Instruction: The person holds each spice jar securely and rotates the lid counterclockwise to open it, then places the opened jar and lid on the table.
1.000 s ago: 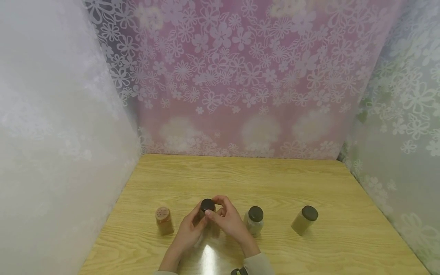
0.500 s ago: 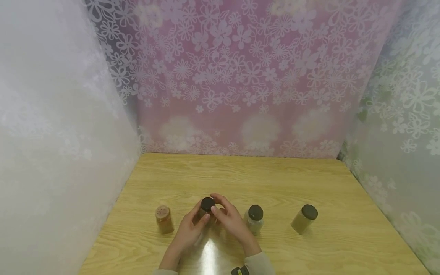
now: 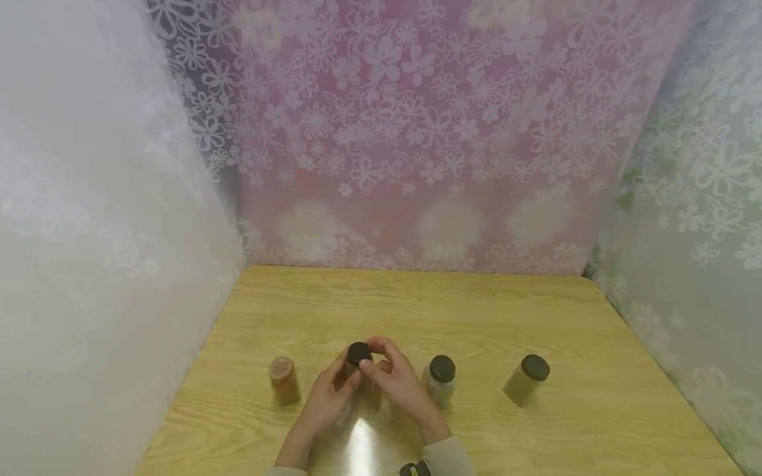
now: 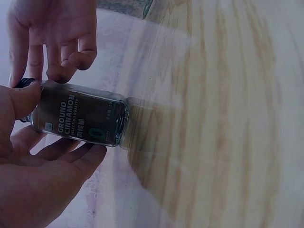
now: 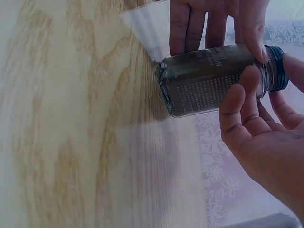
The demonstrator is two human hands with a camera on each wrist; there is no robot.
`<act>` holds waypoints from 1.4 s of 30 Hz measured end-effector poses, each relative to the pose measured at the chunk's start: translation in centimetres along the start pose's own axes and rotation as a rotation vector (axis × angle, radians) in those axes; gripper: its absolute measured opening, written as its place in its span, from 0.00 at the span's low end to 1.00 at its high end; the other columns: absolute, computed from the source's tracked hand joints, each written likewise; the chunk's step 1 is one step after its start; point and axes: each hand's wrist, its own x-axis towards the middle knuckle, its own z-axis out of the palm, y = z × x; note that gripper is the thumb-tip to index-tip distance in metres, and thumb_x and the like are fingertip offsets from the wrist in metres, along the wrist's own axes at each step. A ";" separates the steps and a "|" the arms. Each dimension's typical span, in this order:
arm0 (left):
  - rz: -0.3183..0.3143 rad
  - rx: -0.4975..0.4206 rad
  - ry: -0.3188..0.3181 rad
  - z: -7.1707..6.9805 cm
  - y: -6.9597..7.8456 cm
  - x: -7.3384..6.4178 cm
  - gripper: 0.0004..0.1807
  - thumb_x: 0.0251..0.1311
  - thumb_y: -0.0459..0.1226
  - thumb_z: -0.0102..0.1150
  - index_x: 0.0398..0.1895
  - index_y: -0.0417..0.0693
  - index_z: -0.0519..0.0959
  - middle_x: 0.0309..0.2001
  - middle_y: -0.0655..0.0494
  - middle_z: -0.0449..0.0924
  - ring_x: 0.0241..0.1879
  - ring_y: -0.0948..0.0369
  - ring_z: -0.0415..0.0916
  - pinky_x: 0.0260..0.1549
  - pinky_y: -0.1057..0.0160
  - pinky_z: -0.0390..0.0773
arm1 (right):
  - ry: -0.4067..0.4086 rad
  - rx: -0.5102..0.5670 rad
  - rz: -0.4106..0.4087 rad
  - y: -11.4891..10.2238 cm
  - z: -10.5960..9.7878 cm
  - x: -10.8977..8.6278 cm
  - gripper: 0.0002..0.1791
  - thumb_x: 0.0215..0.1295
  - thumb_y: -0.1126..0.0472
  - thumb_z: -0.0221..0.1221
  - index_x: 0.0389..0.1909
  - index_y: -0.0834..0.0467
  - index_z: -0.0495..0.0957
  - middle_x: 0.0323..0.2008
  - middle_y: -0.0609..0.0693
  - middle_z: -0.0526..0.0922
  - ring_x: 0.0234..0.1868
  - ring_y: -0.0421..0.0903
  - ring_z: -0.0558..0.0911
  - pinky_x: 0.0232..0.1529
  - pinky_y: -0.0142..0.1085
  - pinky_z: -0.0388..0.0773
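A square glass jar labelled ground cinnamon (image 4: 78, 116) stands upright on the wooden table between both hands, filled with dark brown powder. My left hand (image 3: 324, 400) holds the jar's body, its thumb near the neck and its fingers along the side. With thumb and index finger, my right hand (image 3: 405, 389) pinches the black ribbed lid (image 5: 278, 69); its other fingers are loosely curled beside the glass. The lid sits on the jar's neck, and some threads show below it in the right wrist view. In the head view the hands hide most of the jar's body.
Left of the hands stands a jar of reddish-brown spice (image 3: 285, 383) with a perforated top. Close to the right wrist is a black-lidded jar with pale contents (image 3: 440, 383). Farther right stands a black-lidded greenish jar (image 3: 524, 383). Flowered curtains (image 3: 381, 132) enclose the table (image 3: 417, 304).
The right thumb and index finger have shifted round the lid's edge, rightward and then back left. The left hand keeps its hold on the jar, and the other jars stay in place.
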 end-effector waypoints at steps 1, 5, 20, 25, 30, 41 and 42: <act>-0.011 0.002 -0.007 0.0 -0.2 -0.3 0.34 0.73 0.46 0.53 0.78 0.50 0.57 0.74 0.44 0.61 0.72 0.38 0.57 0.66 0.30 0.58 | -0.012 -0.003 -0.001 0.2 0.1 -0.1 0.26 0.73 0.54 0.58 0.68 0.55 0.66 0.66 0.57 0.70 0.33 0.53 0.79 0.37 0.37 0.81; -0.056 0.032 -0.009 -0.3 -0.5 -0.5 0.35 0.73 0.50 0.52 0.78 0.54 0.56 0.73 0.48 0.63 0.71 0.42 0.61 0.66 0.33 0.61 | -0.044 -0.016 -0.022 0.4 0.4 0.0 0.25 0.75 0.55 0.55 0.69 0.56 0.65 0.66 0.57 0.70 0.37 0.60 0.80 0.37 0.39 0.81; -0.024 -0.012 0.025 -0.1 -0.5 0.7 0.33 0.72 0.42 0.56 0.76 0.47 0.59 0.72 0.44 0.64 0.69 0.44 0.65 0.68 0.43 0.66 | 0.000 0.022 0.051 -0.3 0.1 0.6 0.28 0.72 0.59 0.60 0.69 0.57 0.64 0.67 0.59 0.70 0.31 0.52 0.77 0.35 0.34 0.78; -0.025 -0.018 0.029 0.0 -0.3 0.8 0.33 0.71 0.41 0.57 0.76 0.48 0.60 0.72 0.45 0.66 0.69 0.46 0.66 0.67 0.44 0.66 | 0.033 0.026 0.060 -0.7 0.2 0.5 0.27 0.68 0.56 0.64 0.64 0.53 0.65 0.66 0.55 0.70 0.26 0.41 0.71 0.29 0.28 0.73; -0.019 0.005 0.014 0.1 -0.2 0.8 0.32 0.72 0.45 0.56 0.76 0.54 0.60 0.70 0.48 0.69 0.67 0.47 0.68 0.65 0.41 0.68 | 0.026 0.031 0.029 -0.7 -0.1 0.3 0.25 0.70 0.56 0.61 0.65 0.54 0.68 0.66 0.57 0.71 0.29 0.48 0.75 0.34 0.32 0.77; -0.045 0.023 0.012 0.3 0.0 0.1 0.32 0.71 0.48 0.55 0.76 0.59 0.61 0.64 0.51 0.76 0.62 0.50 0.74 0.62 0.42 0.73 | -0.013 0.021 -0.019 -0.9 -0.2 -0.2 0.24 0.73 0.58 0.58 0.66 0.56 0.67 0.66 0.58 0.70 0.31 0.50 0.78 0.36 0.32 0.79; -0.040 0.020 0.014 0.4 0.0 0.2 0.33 0.71 0.48 0.56 0.76 0.57 0.61 0.64 0.49 0.75 0.63 0.48 0.73 0.62 0.42 0.72 | -0.006 0.026 -0.010 -0.9 -0.2 -0.3 0.24 0.72 0.57 0.59 0.66 0.55 0.67 0.65 0.57 0.70 0.31 0.48 0.78 0.34 0.30 0.78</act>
